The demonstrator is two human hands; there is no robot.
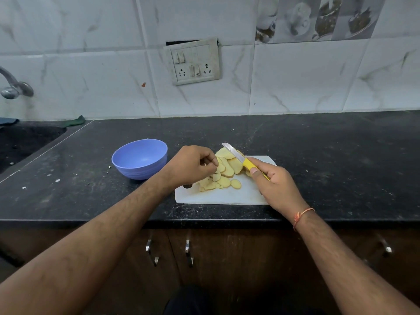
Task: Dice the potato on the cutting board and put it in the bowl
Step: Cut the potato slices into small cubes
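Left hand [193,164] pinches a potato slice [216,176], hiding the cutting board [227,195] corner. Right hand [276,185] grips the yellow-handled knife [238,156] (handle mostly hidden). Bowl [139,159] interior empty.

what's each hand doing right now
Left hand: fingers curled, pinching a potato slice over the cutting board.
Right hand: gripping the yellow-handled knife.

head cam | looks forward and down | close over countertop [318,155] | wide angle
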